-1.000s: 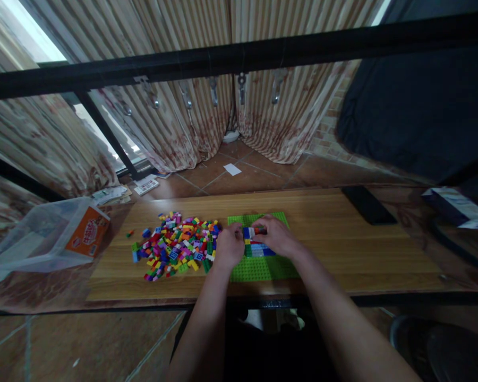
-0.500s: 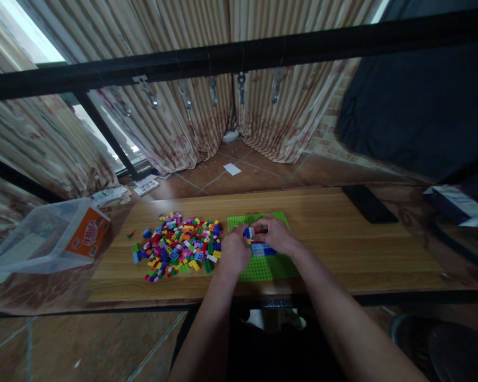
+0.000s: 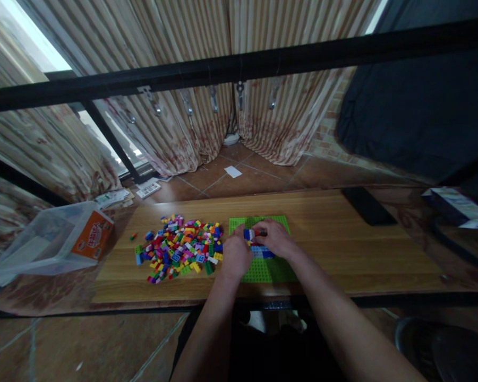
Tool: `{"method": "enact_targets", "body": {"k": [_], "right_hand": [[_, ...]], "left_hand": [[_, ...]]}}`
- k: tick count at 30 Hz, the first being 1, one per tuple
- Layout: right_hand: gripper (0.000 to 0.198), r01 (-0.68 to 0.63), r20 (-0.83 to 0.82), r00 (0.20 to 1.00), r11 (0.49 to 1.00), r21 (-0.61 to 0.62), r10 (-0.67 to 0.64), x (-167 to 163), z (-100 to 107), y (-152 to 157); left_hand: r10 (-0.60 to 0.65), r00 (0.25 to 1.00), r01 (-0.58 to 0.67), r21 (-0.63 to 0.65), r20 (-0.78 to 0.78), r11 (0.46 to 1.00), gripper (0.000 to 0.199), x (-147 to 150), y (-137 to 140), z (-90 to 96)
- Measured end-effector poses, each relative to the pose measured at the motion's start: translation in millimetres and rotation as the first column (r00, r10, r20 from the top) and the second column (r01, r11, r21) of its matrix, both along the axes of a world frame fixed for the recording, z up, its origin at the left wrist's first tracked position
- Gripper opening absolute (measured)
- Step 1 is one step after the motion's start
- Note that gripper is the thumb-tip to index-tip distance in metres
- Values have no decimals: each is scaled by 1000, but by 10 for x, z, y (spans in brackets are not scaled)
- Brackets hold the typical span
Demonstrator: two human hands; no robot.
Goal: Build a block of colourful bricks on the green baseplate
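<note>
Touching bricks (image 3: 248, 234) over green baseplate (image 3: 263, 273); hands (image 3: 238, 255) side by side.

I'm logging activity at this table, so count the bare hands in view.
2: the left hand over the left side of the green baseplate, and the right hand over its right side.

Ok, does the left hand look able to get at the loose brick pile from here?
Likely yes: the loose brick pile lies just left of the left hand, with nothing visible standing between them, though that hand is at the joined bricks on the green baseplate.
</note>
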State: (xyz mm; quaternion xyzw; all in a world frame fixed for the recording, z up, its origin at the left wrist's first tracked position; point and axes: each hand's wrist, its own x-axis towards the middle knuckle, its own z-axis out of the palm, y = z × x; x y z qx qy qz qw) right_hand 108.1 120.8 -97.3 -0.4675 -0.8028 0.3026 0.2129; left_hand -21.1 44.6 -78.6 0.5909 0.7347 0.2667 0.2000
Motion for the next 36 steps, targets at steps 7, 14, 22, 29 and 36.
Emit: {"method": "enact_targets", "body": {"k": [7,14,22,29,36], "right_hand": [[44,45,-103,993,998,-35,-48,96,37,9],[52,-88,1,996,975,204,90,-23,177,-208],[30,-288,144,956,911,294,255,-401,162,-497],[22,-325,251,935,892,315,252,-649,94,-523],[13,-320,321,922,891,321,216,-722,54,-539]], "left_hand": [[75,964,-95,68,254,993,46,-142,43,-82],[289,740,-494,200,607,846,30,-606,-52,-6],[307,414,-744,124,857,657,26,-767,-201,172],[305,399,-733,100,865,673,27,-737,-225,200],[288,402,-709,97,870,698,27,-729,-213,161]]}}
